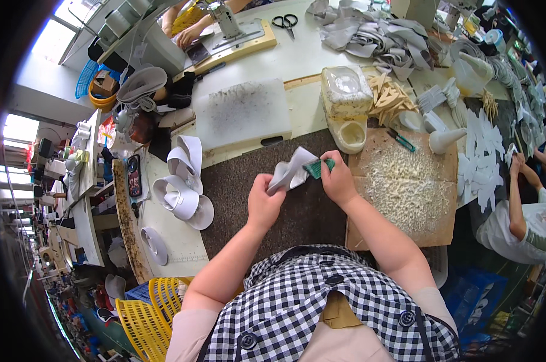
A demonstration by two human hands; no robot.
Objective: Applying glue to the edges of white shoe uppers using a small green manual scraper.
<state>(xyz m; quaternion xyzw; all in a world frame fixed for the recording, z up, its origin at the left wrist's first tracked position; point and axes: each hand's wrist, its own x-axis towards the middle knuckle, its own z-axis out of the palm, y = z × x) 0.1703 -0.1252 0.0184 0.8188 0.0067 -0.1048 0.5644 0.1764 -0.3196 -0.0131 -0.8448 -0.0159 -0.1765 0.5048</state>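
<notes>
My left hand (265, 202) is closed around a folded, pale grey-white piece (294, 169) that looks like a slipper strap or shoe upper. In my right hand (340, 181), a small green ridged piece (314, 169) is pinched between thumb and fingers; its exact kind I cannot make out. The green piece meets or nearly meets the right edge of the white strap. Both hands are over a dark speckled mat (237, 181). Left of the mat stand several white looped slipper straps (179, 196), some with a sole-like piece beside them.
A glue-stained container (347, 99) stands beyond my right hand. Right of it, cardboard (430, 235) carries whitish crumbs and green-handled snips (401, 140). A white board (243, 111), black scissors (287, 25) and fabric scraps (375, 36) lie farther back. A co-worker's hands (190, 36) are near a sewing machine (225, 21).
</notes>
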